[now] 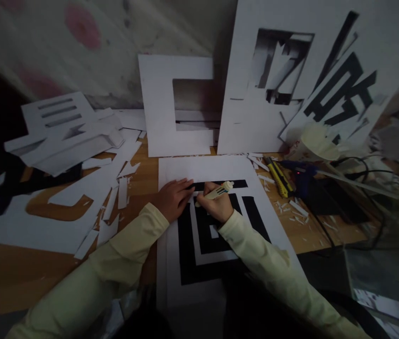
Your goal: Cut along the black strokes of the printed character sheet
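A white sheet (171,169) with black block shapes (188,268) lies on the wooden table, reaching toward my body. My right hand (216,203) is closed round a pale, thick pen (220,189), its tip hidden behind the fingers near the upper part of the black shapes. Just to the left, my left hand (174,198) rests palm down on the sheet's upper left, fingers stretched toward the black bar at the top.
White cut-out boards (157,103) stand at the back. Paper scraps (123,193) and cut sheets cover the left. A yellow cutter (280,178), a blue glue gun (301,175), cables and a paper cup (315,146) are on the right.
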The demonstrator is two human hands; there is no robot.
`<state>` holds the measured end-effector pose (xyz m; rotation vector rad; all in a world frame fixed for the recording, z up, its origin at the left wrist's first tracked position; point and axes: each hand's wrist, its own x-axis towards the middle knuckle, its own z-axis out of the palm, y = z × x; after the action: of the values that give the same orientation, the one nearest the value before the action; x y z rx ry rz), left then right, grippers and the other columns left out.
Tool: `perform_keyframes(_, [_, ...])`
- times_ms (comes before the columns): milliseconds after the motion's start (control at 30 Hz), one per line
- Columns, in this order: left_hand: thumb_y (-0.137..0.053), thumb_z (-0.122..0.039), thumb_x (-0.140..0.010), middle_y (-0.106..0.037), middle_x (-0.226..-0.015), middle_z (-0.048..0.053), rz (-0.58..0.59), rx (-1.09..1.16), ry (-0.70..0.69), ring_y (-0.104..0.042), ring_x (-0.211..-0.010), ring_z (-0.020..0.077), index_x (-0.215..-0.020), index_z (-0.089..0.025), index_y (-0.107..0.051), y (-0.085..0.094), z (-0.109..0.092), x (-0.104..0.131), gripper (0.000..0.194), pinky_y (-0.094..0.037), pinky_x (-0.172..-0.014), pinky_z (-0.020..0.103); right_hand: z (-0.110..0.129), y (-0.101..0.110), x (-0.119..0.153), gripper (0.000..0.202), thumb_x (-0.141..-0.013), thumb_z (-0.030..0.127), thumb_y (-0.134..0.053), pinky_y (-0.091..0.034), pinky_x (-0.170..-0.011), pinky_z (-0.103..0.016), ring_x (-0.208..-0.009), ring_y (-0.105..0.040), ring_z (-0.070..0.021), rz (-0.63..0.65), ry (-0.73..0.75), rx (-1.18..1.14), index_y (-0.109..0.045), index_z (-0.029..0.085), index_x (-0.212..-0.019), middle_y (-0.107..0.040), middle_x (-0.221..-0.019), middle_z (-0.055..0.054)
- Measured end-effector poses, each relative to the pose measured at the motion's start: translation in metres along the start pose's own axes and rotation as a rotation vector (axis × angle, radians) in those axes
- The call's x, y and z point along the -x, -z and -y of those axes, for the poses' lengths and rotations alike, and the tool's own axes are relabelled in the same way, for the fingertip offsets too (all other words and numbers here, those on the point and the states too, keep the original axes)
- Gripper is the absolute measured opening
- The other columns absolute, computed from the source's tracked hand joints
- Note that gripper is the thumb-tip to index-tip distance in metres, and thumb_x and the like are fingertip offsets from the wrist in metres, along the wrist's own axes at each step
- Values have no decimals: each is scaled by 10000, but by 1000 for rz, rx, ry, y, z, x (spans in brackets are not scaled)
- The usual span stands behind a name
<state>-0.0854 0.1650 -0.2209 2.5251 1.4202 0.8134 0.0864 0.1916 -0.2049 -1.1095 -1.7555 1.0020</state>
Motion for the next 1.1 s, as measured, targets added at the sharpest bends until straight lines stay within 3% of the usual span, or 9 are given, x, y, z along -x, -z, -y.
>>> perform_keyframes(100, [-449, -183, -910, -589, -1299, 84, -2, 1, -12, -520, -1234, 232, -1134, -180, -616, 0, 0, 0, 280, -438, -1006, 481, -1, 1, 1, 285, -660, 227, -559, -271, -439, -237, -430, -321, -76, 40, -24, -20, -312, 236, -518, -349, -461, 82])
perform_keyframes(367, [-445, -188, -912, -595, -1292, 85, -2, 0, -7, -522, -1231, 236, -1134, -179, -618, 0, 0, 0, 282, -438, -1005, 487, -4, -2, -2, 322, -704, 289, -578, -292, -477, -241, -480, -340, -90, -60, 14, 34, -307, 237, -538, -339, -485, 77])
perform_keyframes(600, [-444, -196, -913, -594, -1293, 81, -10, -10, -19, -525, -1229, 233, -1137, -186, -620, -1, 1, 0, 284, -443, -1006, 483, 1, 2, 1, 269, -641, 235, -547, -269, -428, -229, -429, -318, -75, 61, -42, -28, -311, 234, -511, -347, -462, 79])
perform_keyframes(833, [-449, -183, -910, -591, -1295, 91, 14, -3, -1, -516, -1239, 238, -1144, -179, -616, 2, -1, 0, 287, -434, -1014, 494, -2, -2, -4, 352, -714, 293, -589, -290, -467, -239, -471, -334, -89, -80, 6, 33, -293, 239, -532, -328, -482, 80])
perform_keyframes(1100, [-467, -146, -885, -586, -1300, 100, 16, 0, -7, -513, -1241, 247, -1149, -164, -610, 2, 0, 0, 300, -434, -1013, 497, -5, -5, -5, 354, -734, 318, -605, -290, -458, -232, -462, -341, -83, -138, -3, 53, -319, 234, -545, -352, -484, 85])
